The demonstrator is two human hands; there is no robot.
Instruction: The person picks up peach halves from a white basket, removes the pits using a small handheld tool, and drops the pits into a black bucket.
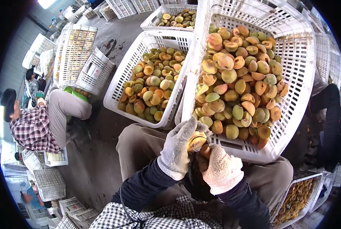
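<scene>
My left hand [178, 149], in a grey-white work glove, is closed around a cut fruit half [197, 141] with orange flesh. Close against it, my right hand [222, 168], in a dusty whitish glove, has its fingers wrapped round a small brownish thing [205, 151], perhaps a tool handle, that meets the fruit. A thin curved edge shows over the fruit. Both hands are above my lap, at the near edge of a large white crate [254, 152] filled with halved yellow-green and orange fruit [239, 84].
Left of the large crate stands a second white crate [111, 91] of fruit halves, with another [145, 24] behind. A person in a checked shirt [35, 129] sits at the left among stacked crates [77, 53]. At lower right, a crate [284, 202] holds brownish-orange pieces.
</scene>
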